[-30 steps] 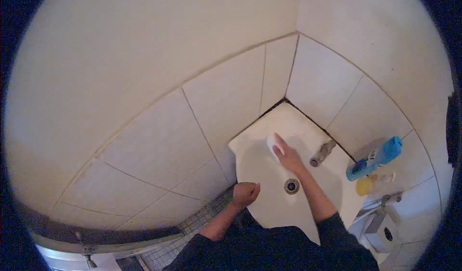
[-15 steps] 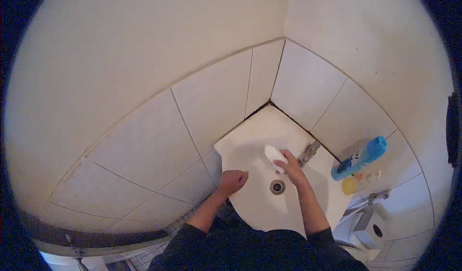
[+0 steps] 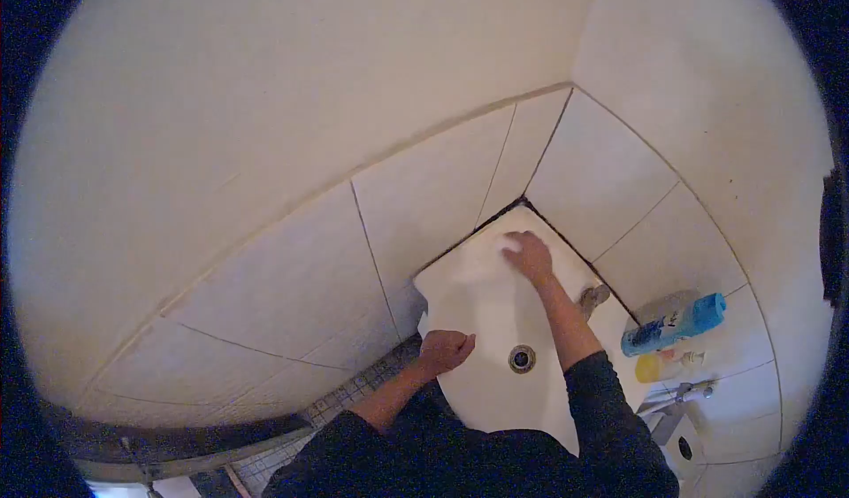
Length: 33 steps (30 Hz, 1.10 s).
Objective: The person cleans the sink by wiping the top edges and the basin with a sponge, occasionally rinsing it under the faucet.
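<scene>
My right hand [image 3: 532,259] is on the back part of the white corner sink [image 3: 473,294], its fingers closed over a white, oblong, pad-like piece [image 3: 508,243]. Most of that piece is hidden under the fingers, and its exact kind cannot be told. Curled into a fist, my left hand [image 3: 447,352] is at the sink's left rim; whatever may be inside its fingers is hidden. Between the two arms lies the round drain [image 3: 522,359], uncovered. A metal tap [image 3: 593,299] stands just right of my right forearm.
On the sink's right side are a blue bottle [image 3: 676,323] and a yellowish pump bottle [image 3: 650,367]. Tiled walls [image 3: 460,162] meet behind the sink. A pipe valve [image 3: 683,392] and a white box with a dark oval hole [image 3: 679,440] are at lower right.
My right hand has moved with the white piece from above the drain to the sink's back corner. The view has shifted; my left hand stays curled at the left rim.
</scene>
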### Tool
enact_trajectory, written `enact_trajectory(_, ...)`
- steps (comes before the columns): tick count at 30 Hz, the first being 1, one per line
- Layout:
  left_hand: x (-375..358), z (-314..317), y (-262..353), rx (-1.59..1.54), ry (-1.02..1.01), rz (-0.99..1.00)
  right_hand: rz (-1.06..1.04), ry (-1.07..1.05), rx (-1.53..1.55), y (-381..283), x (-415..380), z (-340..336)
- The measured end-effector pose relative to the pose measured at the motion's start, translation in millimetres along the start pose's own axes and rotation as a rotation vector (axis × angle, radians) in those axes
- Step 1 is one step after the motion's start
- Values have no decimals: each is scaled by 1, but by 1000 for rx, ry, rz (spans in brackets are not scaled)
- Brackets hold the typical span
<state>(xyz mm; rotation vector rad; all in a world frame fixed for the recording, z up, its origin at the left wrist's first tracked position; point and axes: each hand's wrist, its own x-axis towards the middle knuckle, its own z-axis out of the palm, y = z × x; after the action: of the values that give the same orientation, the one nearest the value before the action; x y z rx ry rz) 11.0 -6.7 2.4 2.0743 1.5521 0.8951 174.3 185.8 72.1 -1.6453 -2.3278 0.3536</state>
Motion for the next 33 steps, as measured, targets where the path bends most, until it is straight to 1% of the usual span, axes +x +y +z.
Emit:
enact_trajectory(2,2,0,-1,19,-37,-3,-18,14,-4,5,3,9)
enact_trajectory(3,1,3,-4,5,-22,19,-42,36,-8,5,3,11)
enact_trajectory(4,1,4,-4,-10,-5,42,-143,35,-36,-5,-3,20)
enact_trajectory(5,2,5,-5,-15,-11,51,-133,39,-40,-8,-8,22)
enact_trajectory(7,3,0,-3,-59,-15,63,-181,-77,36,-20,-18,12)
enact_trajectory(8,4,-2,-3,-60,-21,67,-169,-37,12,-10,-10,12)
enact_trajectory(9,7,-6,-4,-109,3,118,-165,-30,13,-8,-4,9)
enact_trajectory(10,9,-9,-5,-158,23,169,-49,-18,-14,-5,2,8)
enact_trajectory(11,12,-10,-8,-159,16,177,69,-6,-41,-4,5,8)
enact_trajectory(12,16,-7,-14,-161,19,222,2,30,-55,-14,-1,10)
enact_trajectory(13,19,-5,-17,-168,23,265,10,32,-61,-28,-10,9)
enact_trajectory(14,21,-2,-22,-176,20,268,-69,-35,-56,-41,-19,9)
enact_trajectory(15,24,-2,-25,-136,-45,281,-152,-101,-49,-47,-24,8)
enact_trajectory(16,25,0,-27,-97,-109,291,-236,-40,-13,-32,-19,11)
enact_trajectory(17,26,1,-27,-101,-101,289,-240,-43,-20,-24,-10,6)
enact_trajectory(19,25,-2,-24,-160,-85,253,56,-46,-131,-17,5,-5)
enact_trajectory(21,26,-8,-23,-156,-105,232,46,-9,-124,-18,2,3)
enact_trajectory(23,29,-8,-23,-161,-123,210,-136,-81,-131,-38,-15,13)
enact_trajectory(24,29,-8,-25,-182,-117,218,-135,-124,-63,-53,-22,4)
enact_trajectory(25,27,-8,-25,-201,-115,224,-135,-128,-62,-45,-19,7)
enact_trajectory(27,27,-4,-26,-179,-115,211,-71,-52,-134,-24,-5,1)
enact_trajectory(28,25,-2,-27,-158,-117,200,17,-41,-157,-18,3,-5)
enact_trajectory(31,26,-4,-26,-155,-83,233,7,-39,-167,-37,-5,3)
enact_trajectory(32,28,-3,-26,-156,-79,232,-174,-31,-106,-31,-11,23)
enact_trajectory(33,28,-2,-27,-185,-77,243,-175,-35,-105,-31,-12,22)
